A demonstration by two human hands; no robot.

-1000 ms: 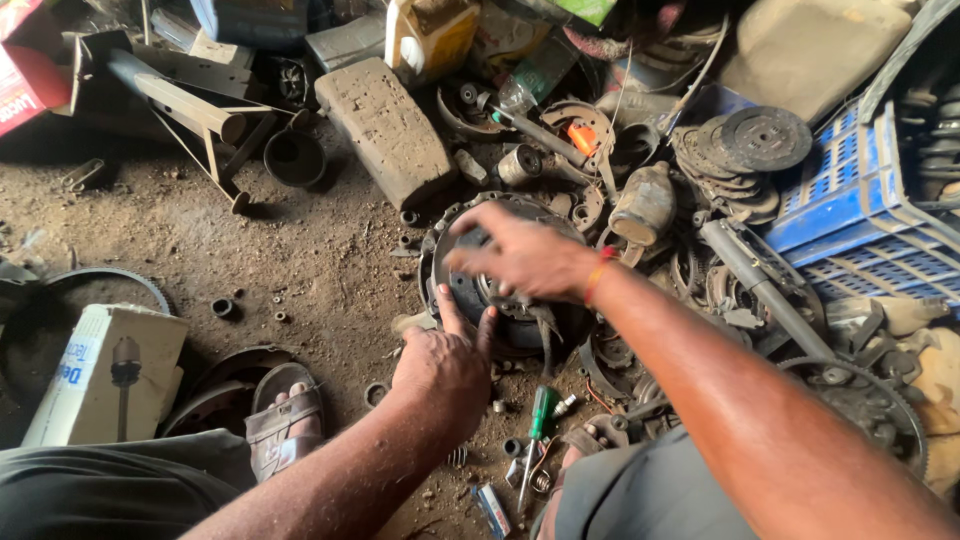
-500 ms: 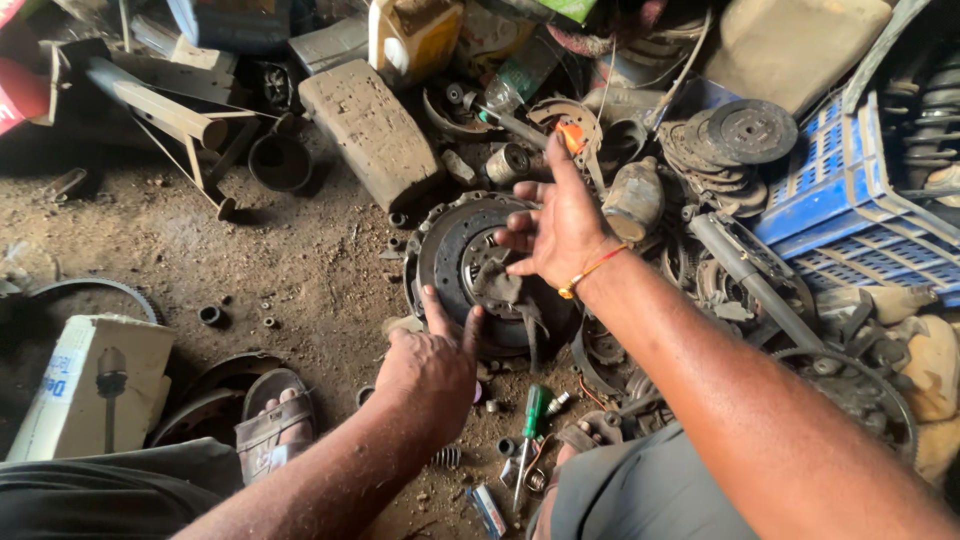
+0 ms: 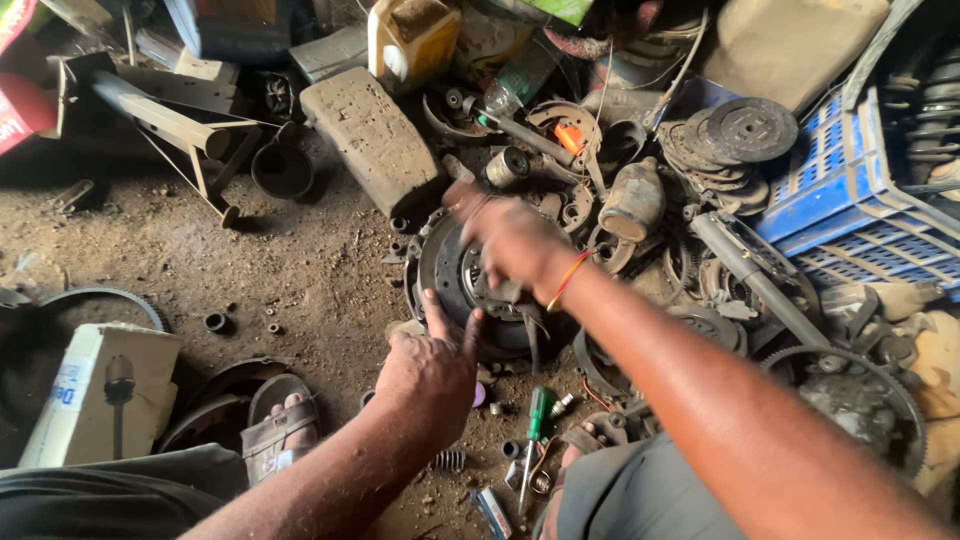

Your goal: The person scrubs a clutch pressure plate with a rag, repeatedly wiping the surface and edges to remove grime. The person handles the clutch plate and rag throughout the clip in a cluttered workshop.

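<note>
Scrap crowds the round clutch plate [image 3: 450,275]: a worn block [image 3: 372,138], a blue crate [image 3: 850,200], a green-handled screwdriver [image 3: 535,425]. The left hand [image 3: 432,365] rests open-fingered on its rim. The right hand [image 3: 510,240], blurred, covers its middle; its grip is unclear.

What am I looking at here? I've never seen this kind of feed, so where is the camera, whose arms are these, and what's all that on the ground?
The single view comes from a camera worn on a person's head, looking down, so both arms belong to that person; there is no machine. They sit low over a dirt floor in a cluttered workshop. The left hand rests its fingertips on the near rim of a round, dark metal disc assembly lying flat on the ground. The right hand, a red and yellow thread at its wrist, lies on top of the disc; it is blurred, so its grip cannot be told. Around it: a green-handled screwdriver, a small spring, a stack of round plates beside a blue plastic crate, a yellow jug, a cardboard box and the person's sandalled foot.
</note>
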